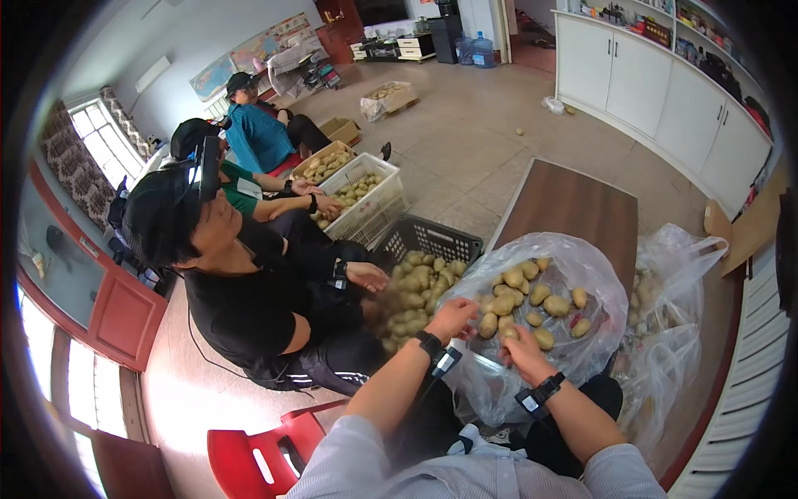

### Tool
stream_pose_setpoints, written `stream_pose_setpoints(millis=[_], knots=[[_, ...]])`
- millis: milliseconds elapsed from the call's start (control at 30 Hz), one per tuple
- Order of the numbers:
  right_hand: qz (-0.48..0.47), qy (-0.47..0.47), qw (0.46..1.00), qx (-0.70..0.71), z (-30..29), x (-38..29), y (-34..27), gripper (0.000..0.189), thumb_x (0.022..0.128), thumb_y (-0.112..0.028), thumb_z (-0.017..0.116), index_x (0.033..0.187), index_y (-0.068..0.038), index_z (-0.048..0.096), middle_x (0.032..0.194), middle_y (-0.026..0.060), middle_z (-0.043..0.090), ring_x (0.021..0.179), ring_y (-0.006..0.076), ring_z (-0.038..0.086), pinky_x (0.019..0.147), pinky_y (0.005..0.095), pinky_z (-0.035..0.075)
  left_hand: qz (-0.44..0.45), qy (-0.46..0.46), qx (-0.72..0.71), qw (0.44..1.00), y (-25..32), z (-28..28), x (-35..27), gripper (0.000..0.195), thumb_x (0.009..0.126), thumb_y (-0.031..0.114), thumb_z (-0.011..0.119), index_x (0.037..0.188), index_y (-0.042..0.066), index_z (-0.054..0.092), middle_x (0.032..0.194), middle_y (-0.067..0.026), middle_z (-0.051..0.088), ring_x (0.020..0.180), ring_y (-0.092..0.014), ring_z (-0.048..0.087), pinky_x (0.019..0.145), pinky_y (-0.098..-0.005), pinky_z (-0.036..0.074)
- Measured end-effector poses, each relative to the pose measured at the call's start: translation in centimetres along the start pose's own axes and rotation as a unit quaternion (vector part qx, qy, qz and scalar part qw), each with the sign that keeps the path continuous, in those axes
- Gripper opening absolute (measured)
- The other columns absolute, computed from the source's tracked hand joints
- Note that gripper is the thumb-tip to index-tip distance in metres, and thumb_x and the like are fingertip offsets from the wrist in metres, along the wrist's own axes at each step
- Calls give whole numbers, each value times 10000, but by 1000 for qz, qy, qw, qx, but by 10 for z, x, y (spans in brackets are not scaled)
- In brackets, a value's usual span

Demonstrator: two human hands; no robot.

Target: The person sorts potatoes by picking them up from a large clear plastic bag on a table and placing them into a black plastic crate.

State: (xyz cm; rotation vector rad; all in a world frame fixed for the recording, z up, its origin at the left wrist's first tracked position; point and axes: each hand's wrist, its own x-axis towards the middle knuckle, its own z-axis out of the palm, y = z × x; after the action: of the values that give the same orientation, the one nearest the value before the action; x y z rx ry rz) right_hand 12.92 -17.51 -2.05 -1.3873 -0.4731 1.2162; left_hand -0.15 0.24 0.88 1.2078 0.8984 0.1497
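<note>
A clear plastic bag (598,312) lies spread open before me on a dark wood-topped table (567,199), with several potatoes (557,305) loose inside it. My right hand (527,357) grips a single potato (510,332) between thumb and fingers, low over the bag's near side. To its left, my left hand (454,319) is at the bag's left edge with its fingers curled; whether it pinches the plastic or holds anything is hidden. Both wrists wear black straps with small devices.
Left of the bag stands a black plastic crate (430,234) of potatoes, where a co-worker's hand (366,276) reaches. Beyond are a white crate (368,215) and a cardboard box (305,169) of potatoes, with other people seated. Full plastic bags (667,349) lie at right. A red chair (262,458) stands behind-left.
</note>
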Motion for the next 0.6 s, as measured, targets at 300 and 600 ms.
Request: stream_pose_setpoints(millis=[300,600], knots=[[-92,-45,976,-190,17,14,-19,288,973,-300,512,1008,-23,586,748,35,601,597,90,562,496,241,432,-53,-152,-9,987,3,10,-3,328,922,352,579,1108,83,552,891,-54,626,592,-147,625,479,-275,482],[-322,176,789,-493,-42,22,2,287,862,-218,614,1058,-10,582,961,173,602,923,345,580,793,421,465,-32,-98,-144,984,-4,-18,10,306,955,365,553,1071,82,555,864,-51,630,617,-153,615,528,-292,517]])
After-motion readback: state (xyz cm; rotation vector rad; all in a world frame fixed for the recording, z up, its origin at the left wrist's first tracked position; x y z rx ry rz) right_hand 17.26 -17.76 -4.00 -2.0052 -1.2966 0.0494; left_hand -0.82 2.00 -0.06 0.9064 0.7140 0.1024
